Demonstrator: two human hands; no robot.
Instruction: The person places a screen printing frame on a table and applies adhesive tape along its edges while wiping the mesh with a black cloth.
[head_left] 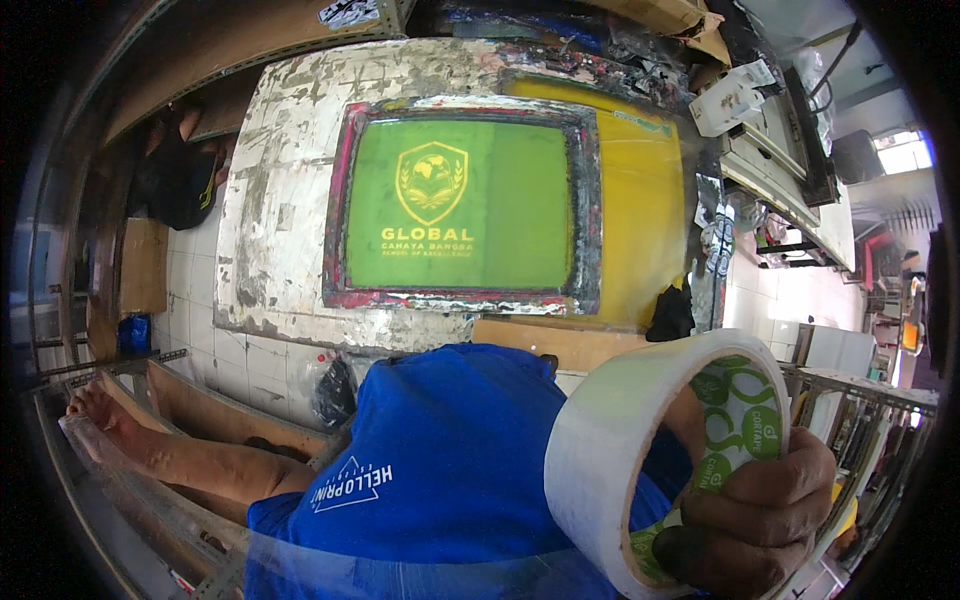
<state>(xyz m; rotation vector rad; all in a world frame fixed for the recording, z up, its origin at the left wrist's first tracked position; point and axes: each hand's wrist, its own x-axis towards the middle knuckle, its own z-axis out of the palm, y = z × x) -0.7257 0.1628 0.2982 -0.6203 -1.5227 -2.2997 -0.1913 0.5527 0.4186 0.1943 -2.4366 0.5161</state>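
Close to the camera, at lower right, the right hand (765, 515) grips a tape roll (640, 440), its fingers (770, 485) curled shut through the core and over the rim. The roll is whitish, with a green-and-white patterned inner core, and is held up on edge so that its opening faces the viewer. A clear strip of tape (400, 570) runs from the roll leftward across the bottom of the view, over the blue shirt (450, 460). The left hand is out of sight, so its state cannot be told.

Beyond the shirt lies a printing screen (460, 205), flat on a worn, paint-flaked tabletop (275, 180). Its mesh is green with a yellow crest, and its frame is smeared with red and dark ink. A yellow board (640, 220) lies under its right side. At far left a bare foot (95, 410) and leg rest on a wooden ledge above the white tiled floor (200, 290).
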